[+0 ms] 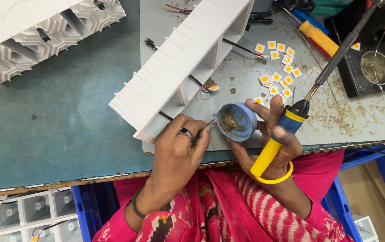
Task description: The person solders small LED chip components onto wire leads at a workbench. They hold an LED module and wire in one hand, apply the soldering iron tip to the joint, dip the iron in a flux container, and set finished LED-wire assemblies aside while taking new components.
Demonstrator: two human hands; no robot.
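Hands: two, both the person's own, above the near edge of the grey work board (246, 67).
Left hand (180, 148): closed, fingers pinched on a thin wire (210, 122) whose tip reaches toward the cup; one dark ring on a finger.
Right hand (271, 134): closed around two things at once, the soldering iron (291, 123) across the palm and the small blue cup (236, 121) at the fingertips.
Soldering irons: one, yellow and blue handle, dark shaft slanting up and right past the hand, tip out toward the top right corner.
Blue cups: one, round, tilted so its mouth faces the camera, brownish residue inside; it sits between the two hands, touching the right fingers, just beside the left fingertips.
White housings: one long ribbed white housing (183, 62) lies diagonally on the board, its near end just above the left hand; black and red leads run from its open compartments.
LED chips (276, 77): roughly sixteen small white squares with yellow centres, loose on the board above the right hand, near the iron's shaft.
Other items: stack of white patterned panels (35, 31) top left on the teal table (58, 116); round metal tin (376, 67) on a dark stand at right; yellow-handled tool (318, 38) top right.
Obstruction: the housing hides part of the board and leads.
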